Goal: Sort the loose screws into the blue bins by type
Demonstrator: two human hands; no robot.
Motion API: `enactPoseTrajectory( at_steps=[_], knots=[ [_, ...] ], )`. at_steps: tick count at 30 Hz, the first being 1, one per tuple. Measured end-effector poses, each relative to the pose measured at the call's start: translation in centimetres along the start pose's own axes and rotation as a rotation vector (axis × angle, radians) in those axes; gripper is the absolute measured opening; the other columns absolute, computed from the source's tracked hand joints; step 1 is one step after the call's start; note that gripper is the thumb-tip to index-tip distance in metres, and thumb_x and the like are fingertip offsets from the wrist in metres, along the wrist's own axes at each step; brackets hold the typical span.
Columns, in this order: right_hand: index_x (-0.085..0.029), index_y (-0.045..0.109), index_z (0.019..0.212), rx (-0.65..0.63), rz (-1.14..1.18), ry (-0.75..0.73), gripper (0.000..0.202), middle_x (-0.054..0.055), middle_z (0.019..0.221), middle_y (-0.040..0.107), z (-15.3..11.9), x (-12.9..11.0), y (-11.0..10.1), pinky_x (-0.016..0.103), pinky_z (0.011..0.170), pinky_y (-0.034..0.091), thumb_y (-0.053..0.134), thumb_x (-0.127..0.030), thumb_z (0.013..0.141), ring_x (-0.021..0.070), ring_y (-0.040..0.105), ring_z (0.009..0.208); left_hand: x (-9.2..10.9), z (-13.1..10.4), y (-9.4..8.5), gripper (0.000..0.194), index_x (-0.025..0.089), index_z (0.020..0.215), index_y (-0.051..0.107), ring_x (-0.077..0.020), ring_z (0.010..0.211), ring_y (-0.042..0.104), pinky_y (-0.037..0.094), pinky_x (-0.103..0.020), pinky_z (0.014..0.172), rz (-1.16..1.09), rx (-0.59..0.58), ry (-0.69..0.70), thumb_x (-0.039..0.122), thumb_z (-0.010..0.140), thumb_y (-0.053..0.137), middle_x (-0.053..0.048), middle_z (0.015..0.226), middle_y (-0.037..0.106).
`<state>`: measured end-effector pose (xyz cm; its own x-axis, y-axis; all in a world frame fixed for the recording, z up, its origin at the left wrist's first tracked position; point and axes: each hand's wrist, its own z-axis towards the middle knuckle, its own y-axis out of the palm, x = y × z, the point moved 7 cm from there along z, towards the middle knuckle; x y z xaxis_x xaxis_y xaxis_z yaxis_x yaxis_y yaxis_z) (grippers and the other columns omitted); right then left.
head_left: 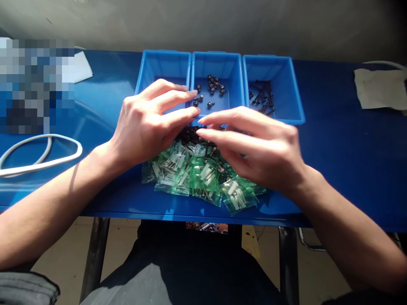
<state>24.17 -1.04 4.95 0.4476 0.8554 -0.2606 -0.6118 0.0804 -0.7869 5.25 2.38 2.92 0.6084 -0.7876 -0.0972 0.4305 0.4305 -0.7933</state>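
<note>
My left hand (149, 123) hovers with fingers stretched and apart over the front of the left blue bin (163, 63) and the edge of the middle blue bin (218, 61). My right hand (260, 148) is just in front of the middle bin, its fingers extended toward the left hand, and I see nothing held in it. Below both hands lie a heap of dark screws (190, 134) and several clear green packets (206, 176) with white plastic plugs and screws inside. Short hex-head bolts (213, 84) sit in the middle bin. Longer dark screws (263, 93) lie in the right blue bin (289, 84).
All this stands on a blue table (333, 169) against a grey wall (222, 25). A white cable (63, 163) loops at the left, near a white paper (83, 67). A beige sheet (380, 89) lies at the far right.
</note>
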Motion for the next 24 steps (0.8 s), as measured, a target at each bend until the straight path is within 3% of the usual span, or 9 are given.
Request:
enactPoseTrajectory(
  at_steps=[2,5,8,12,15,19,24],
  knots=[
    [-0.022,0.081,0.139,-0.159,-0.131,-0.121,0.04,0.012,0.138,0.083,0.7,-0.8,1.7,0.051,0.104,0.073,0.056,-0.005,0.113,0.029,0.081,0.123,0.2,0.0,-0.2,0.022,0.027,0.133,0.079,-0.0311,0.132,0.079,0.074,-0.049,0.093,-0.021,0.011,0.025,0.028,0.117,0.064,-0.005,0.143,0.081],
    [-0.007,0.076,0.141,-0.349,-0.328,-0.273,0.043,0.016,0.128,0.084,2.1,-2.0,4.0,0.049,0.1,0.073,0.041,-0.003,0.116,0.0288,0.08,0.12,-0.2,0.0,-0.2,0.034,0.026,0.149,0.071,-0.027,0.136,0.077,0.073,-0.047,0.102,-0.071,-0.036,-0.006,0.021,0.119,0.055,-0.004,0.143,0.081],
    [-0.006,0.076,0.138,-0.489,-0.481,-0.329,0.048,0.016,0.126,0.084,3.4,-2.8,5.6,0.044,0.097,0.074,0.037,0.004,0.113,0.0277,0.079,0.12,-0.8,-0.1,-0.4,0.045,0.027,0.161,0.062,-0.0237,0.134,0.077,0.071,-0.042,0.104,-0.106,-0.043,-0.045,0.017,0.12,0.049,-0.003,0.144,0.081],
    [-0.01,0.08,0.13,-0.528,-0.563,-0.299,0.049,0.015,0.122,0.084,4.5,-3.3,6.0,0.039,0.092,0.074,0.039,0.007,0.11,0.0254,0.08,0.116,-0.9,-0.1,-0.5,0.042,0.024,0.158,0.065,-0.0275,0.133,0.078,0.071,-0.044,0.101,-0.131,-0.036,-0.019,0.02,0.119,0.052,-0.006,0.142,0.082],
    [-0.012,0.082,0.124,-0.568,-0.581,-0.288,0.05,0.014,0.117,0.082,4.6,-3.4,6.2,0.037,0.086,0.071,0.041,0.01,0.106,0.0254,0.079,0.112,-0.9,-0.1,-0.3,0.04,0.027,0.157,0.066,-0.0236,0.135,0.077,0.071,-0.043,0.104,-0.123,-0.045,-0.047,0.02,0.12,0.052,-0.003,0.144,0.081],
    [-0.009,0.082,0.114,-0.62,-0.56,-0.294,0.049,0.015,0.111,0.08,4.6,-3.2,6.2,0.042,0.091,0.07,0.041,0.013,0.099,0.0296,0.079,0.111,-0.6,0.1,-0.4,0.034,0.028,0.151,0.069,-0.022,0.134,0.078,0.072,-0.042,0.105,-0.104,-0.022,-0.062,0.021,0.121,0.055,-0.002,0.142,0.082],
    [-0.01,0.078,0.097,-0.48,-0.445,-0.288,0.043,0.009,0.092,0.074,3.7,-2.3,4.2,0.037,0.08,0.067,0.04,0.009,0.106,0.0225,0.074,0.092,-0.4,0.3,-0.4,0.033,0.03,0.145,0.073,-0.0266,0.136,0.079,0.074,-0.046,0.101,-0.12,-0.055,-0.092,0.02,0.12,0.053,-0.003,0.138,0.083]
  ],
)
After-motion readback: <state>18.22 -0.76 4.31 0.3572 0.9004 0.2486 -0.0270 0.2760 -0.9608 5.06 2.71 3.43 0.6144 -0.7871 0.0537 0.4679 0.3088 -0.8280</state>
